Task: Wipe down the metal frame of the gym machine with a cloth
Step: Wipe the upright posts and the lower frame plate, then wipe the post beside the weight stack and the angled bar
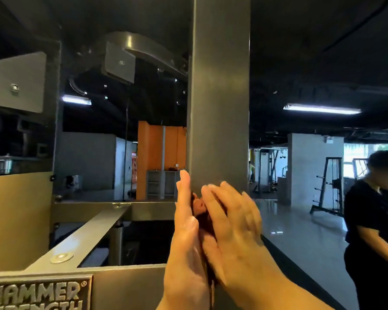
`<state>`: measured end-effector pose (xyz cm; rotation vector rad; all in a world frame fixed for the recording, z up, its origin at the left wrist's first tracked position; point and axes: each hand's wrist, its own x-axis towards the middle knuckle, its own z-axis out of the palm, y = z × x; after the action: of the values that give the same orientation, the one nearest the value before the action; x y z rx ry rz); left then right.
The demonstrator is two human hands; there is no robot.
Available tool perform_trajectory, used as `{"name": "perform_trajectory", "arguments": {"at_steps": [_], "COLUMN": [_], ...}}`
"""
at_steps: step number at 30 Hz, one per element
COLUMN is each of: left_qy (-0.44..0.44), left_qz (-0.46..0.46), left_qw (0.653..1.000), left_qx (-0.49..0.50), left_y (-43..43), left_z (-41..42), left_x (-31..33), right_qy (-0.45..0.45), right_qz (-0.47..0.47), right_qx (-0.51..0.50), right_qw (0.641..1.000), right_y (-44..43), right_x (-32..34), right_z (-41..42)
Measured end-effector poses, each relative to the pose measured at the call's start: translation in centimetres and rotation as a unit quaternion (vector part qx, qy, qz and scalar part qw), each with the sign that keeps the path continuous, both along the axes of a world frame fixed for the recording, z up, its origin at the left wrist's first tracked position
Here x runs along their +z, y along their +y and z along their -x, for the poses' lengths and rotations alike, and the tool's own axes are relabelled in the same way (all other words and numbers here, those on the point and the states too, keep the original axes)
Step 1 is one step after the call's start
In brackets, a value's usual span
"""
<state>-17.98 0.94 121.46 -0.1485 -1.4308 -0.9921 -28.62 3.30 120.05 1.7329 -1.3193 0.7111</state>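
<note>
Upright post (220, 97) of the metal frame: grey square tube, long axis vertical, running from the hands up out of the top edge. Its broad face is toward the camera.

Cloth (198, 206): dark reddish-brown, bunched, only a small patch showing between the two hands at the post's lower left corner. Its own long axis can't be told.

Left hand (185, 222): fingers straight and together, pointing up along the post, flat against the post's left edge, palm side pressing the cloth.

Right hand (232, 220): motion-blurred, fingers extended and slightly spread, angled up and left, laid over the post's front face low down, covering most of the cloth. No curl round anything visible.

Left of the post: horizontal frame bar (152, 210) meets it at hand height. A diagonal brace (87, 238) with a round bolt cap (62, 257) runs down-left. Hammer Strength badge (38, 291) sits far below-left. Hinged bracket plate (119, 61) is up-left.

Behind the post, left: orange wall panel (159, 153).

Right of the post: a person in a black shirt (372, 224), plate rack (329, 186) and ceiling strip light (321, 109).
</note>
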Motion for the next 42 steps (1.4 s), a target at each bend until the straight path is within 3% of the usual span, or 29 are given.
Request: {"name": "perform_trajectory", "arguments": {"at_steps": [1,4,7,9,13,16,19,24,30,34,37,42], "left_qy": [0.006,-0.023,-0.037,-0.067,-0.151,-0.164,-0.168,-0.174,-0.139,-0.122,-0.106,-0.093], "left_qz": [-0.022,-0.032,-0.039,-0.007,0.13,0.203,0.248,0.246,0.298,0.319,0.286,0.282], "left_qw": [0.999,0.999,0.998,0.99,0.908,0.861,0.834,0.831,0.762,0.729,0.742,0.709], "left_qx": [-0.028,-0.006,0.032,0.123,0.369,0.437,0.463,0.468,0.559,0.593,0.597,0.639], "left_y": [0.2,1.0,1.0,0.8,0.3,-0.3,-0.7,-1.2,-2.6,-3.3,-2.9,-2.2], "left_z": [-0.1,-0.1,0.0,0.1,0.4,0.8,1.3,2.3,4.6,5.3,5.8,5.1], "left_x": [0.9,2.9,4.2,5.6,8.2,10.1,13.0,19.2,21.6,21.3,21.5,24.1], "right_qy": [0.019,0.106,0.036,-0.05,-0.166,-0.252,-0.334,-0.393,-0.383,-0.405,-0.431,-0.419], "right_qz": [0.057,0.079,0.105,0.133,0.108,0.065,0.074,0.094,0.176,0.049,-0.007,0.009], "right_qx": [0.018,0.022,0.112,0.174,0.287,0.362,0.395,0.431,0.407,0.53,0.524,0.527], "right_qw": [0.998,0.991,0.987,0.974,0.937,0.895,0.853,0.807,0.811,0.744,0.734,0.739], "right_y": [1.1,2.5,3.3,3.2,3.0,2.9,2.3,1.8,0.7,0.4,-0.1,-1.0], "right_x": [2.0,5.1,8.6,12.3,14.1,12.7,13.8,20.6,22.4,20.7,23.0,27.4], "right_z": [0.4,1.6,3.1,4.7,5.1,4.8,4.9,5.2,5.4,4.4,5.4,6.8]}}
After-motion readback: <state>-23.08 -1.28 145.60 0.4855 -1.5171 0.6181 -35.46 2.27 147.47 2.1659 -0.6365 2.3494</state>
